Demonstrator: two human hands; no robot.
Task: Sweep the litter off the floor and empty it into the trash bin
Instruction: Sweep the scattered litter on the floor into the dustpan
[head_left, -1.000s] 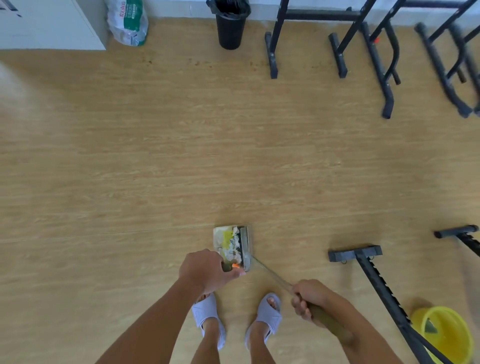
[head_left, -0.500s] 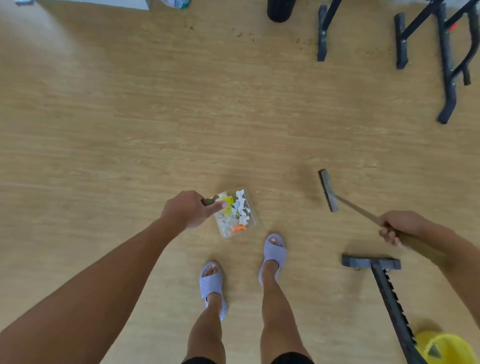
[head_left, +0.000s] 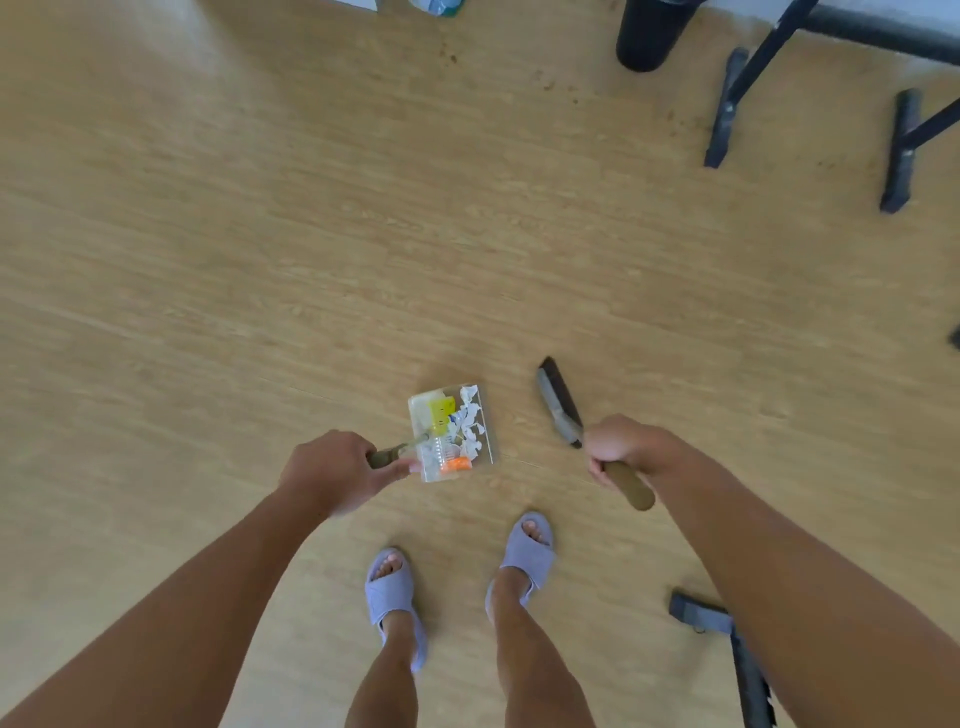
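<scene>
My left hand (head_left: 332, 470) grips the brown handle of a clear dustpan (head_left: 483, 447), held above the wooden floor in front of my feet. The pan carries litter (head_left: 460, 426): white paper scraps, a yellow piece and an orange piece. My right hand (head_left: 621, 444) holds the brown handle of a small brush (head_left: 558, 402), whose dark bristle head points away from me, just right of the pan and apart from it. The black trash bin (head_left: 649, 34) stands at the top edge, its rim cut off by the frame.
Black metal frame legs (head_left: 727, 109) stand on the floor right of the bin, with another foot (head_left: 901, 150) further right. A black bar foot (head_left: 701, 616) lies at the lower right beside my right arm. Dark specks (head_left: 545, 83) dot the floor near the bin.
I have risen and walked toward the bin, which now looks nearer. The dustpan was lifted with the litter in it. The brush swung away from the pan and came closer again.
</scene>
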